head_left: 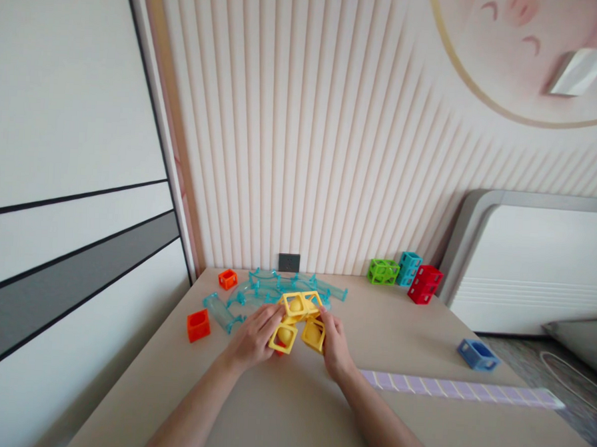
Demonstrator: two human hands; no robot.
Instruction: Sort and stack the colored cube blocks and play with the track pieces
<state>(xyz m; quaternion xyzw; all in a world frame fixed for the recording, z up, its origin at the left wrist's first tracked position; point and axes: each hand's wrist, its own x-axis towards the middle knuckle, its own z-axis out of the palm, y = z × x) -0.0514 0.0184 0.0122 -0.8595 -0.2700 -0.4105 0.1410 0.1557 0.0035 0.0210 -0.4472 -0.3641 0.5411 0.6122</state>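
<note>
Both hands hold yellow cube-frame blocks (295,306) above the middle of the table. The blocks have square openings with rounded yellow shapes inside; I cannot tell whether they form one joined piece or several. My left hand (257,335) has its fingers closed on the left side of them. On the right side, my right hand (335,342) grips them with its fingers partly hidden. A small red-orange part (280,350) shows under the lower left yellow cube. Just behind the hands lie several clear blue track pieces (262,289), partly covered by the yellow blocks.
Two orange cube frames (198,326) sit at the left. Green (383,272), light blue (409,268) and red (425,284) blocks stand at the back right. A blue block (478,355) lies near the right edge, with a purple strip (460,389) in front. A ribbed wall (303,130) borders the table's back.
</note>
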